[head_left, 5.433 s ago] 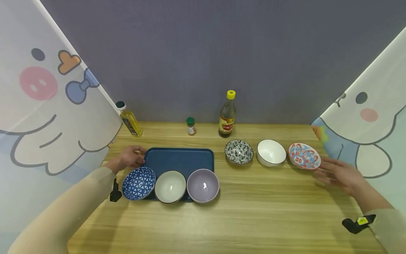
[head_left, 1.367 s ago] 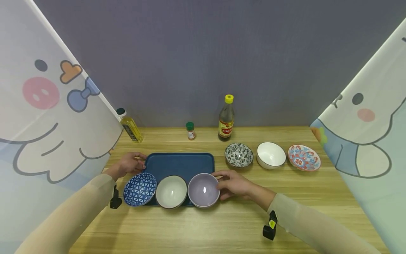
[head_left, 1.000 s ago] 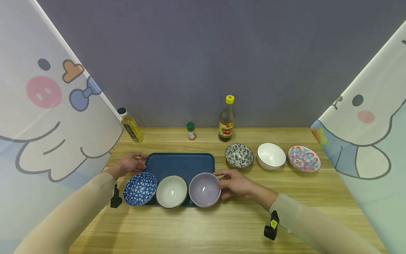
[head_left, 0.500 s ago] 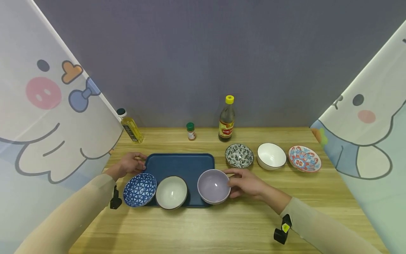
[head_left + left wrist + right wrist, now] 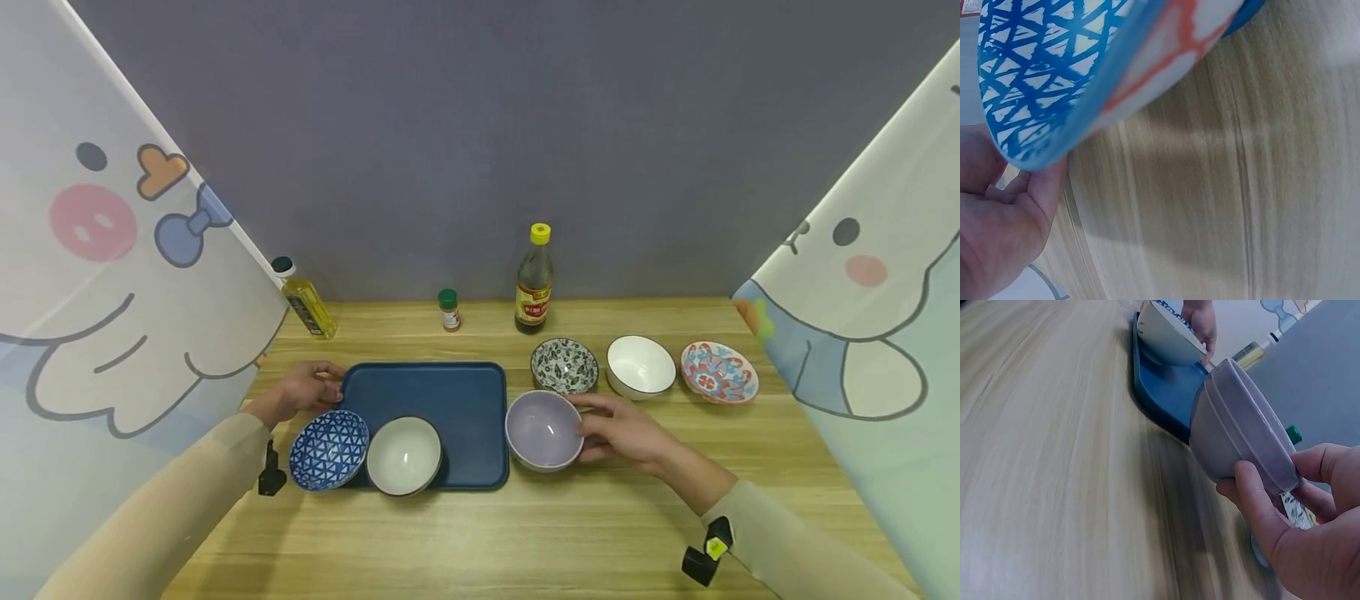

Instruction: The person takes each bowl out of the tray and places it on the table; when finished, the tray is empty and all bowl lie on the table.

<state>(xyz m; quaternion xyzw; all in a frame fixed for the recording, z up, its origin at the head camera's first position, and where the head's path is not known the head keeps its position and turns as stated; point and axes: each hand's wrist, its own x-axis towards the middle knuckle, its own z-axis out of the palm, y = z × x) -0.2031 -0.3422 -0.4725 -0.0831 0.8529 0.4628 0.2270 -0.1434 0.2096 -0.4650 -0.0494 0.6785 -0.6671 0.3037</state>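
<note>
In the head view my right hand (image 5: 626, 432) pinches the rim of a light purple bowl (image 5: 544, 431) just off the right edge of a dark blue tray (image 5: 471, 383). The right wrist view shows this bowl (image 5: 1229, 425) tilted and lifted over the wood, thumb at its rim, fingers along its side. My left hand (image 5: 306, 387) grips the tray's left edge, its fingertips partly hidden behind a blue-and-white patterned bowl (image 5: 1054, 75) in the left wrist view. That patterned bowl and a cream bowl (image 5: 405, 456) stand along the tray's near side.
Right of the tray sit a black-and-white floral bowl (image 5: 564, 367), a white bowl (image 5: 641, 367) and a red-and-blue patterned bowl (image 5: 720, 372). Along the back stand an oil bottle (image 5: 309, 307), a green-capped spice jar (image 5: 448, 311) and a yellow-capped sauce bottle (image 5: 534, 287).
My right hand has left the red-and-blue bowl, taken hold of the purple bowl, and carried it rightward off the tray. My left hand has stayed at the tray's left edge.
</note>
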